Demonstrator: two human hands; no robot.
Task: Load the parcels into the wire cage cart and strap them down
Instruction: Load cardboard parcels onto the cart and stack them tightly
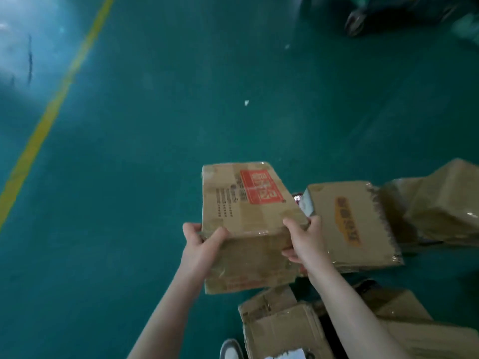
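A taped cardboard parcel with a red label (243, 208) is held up above the green floor. My left hand (201, 246) grips its near left corner, thumb on top. My right hand (304, 239) grips its near right corner, fingers curled over the top edge. A second parcel with orange print (350, 221) lies on the floor just to the right. The wire cage cart is not in view.
More cardboard parcels lie around: a crumpled one (438, 203) at the far right and several (285, 325) by my shoe (230, 351) at the bottom. A yellow floor line (51, 104) runs along the left. A wheeled object (355, 22) sits blurred at the top right.
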